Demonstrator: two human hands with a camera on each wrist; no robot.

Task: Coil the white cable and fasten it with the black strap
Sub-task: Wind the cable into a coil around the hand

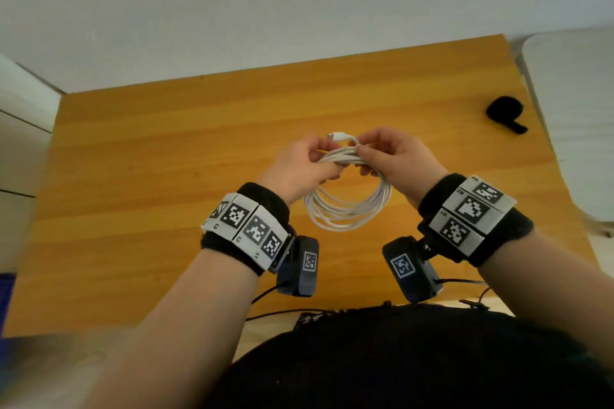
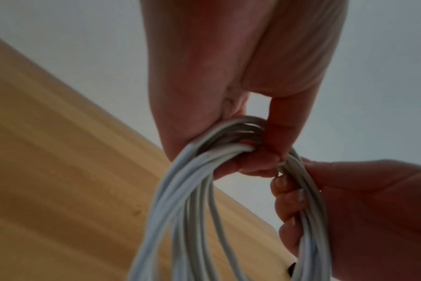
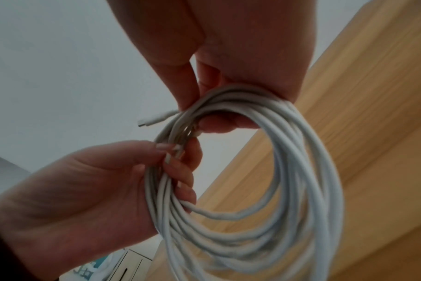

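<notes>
The white cable [image 1: 345, 206] hangs as a coil of several loops above the wooden table [image 1: 166, 159]. My left hand [image 1: 307, 164] grips the top of the bundle on its left side, fingers curled round the strands. My right hand [image 1: 387, 156] pinches the same bundle on its right side. A white plug end [image 1: 339, 136] sticks out leftward above the bundle between the hands. The black strap [image 1: 505, 113] lies curled on the table at the far right, apart from both hands. In the wrist views the cable [image 2: 192, 199] [image 3: 289, 171] loops down from the curled fingers.
A white round object [image 1: 578, 116] stands off the table's right edge. White furniture [image 1: 20, 149] sits to the left. Black wires [image 1: 282, 310] run along the near edge by my dark-clothed body.
</notes>
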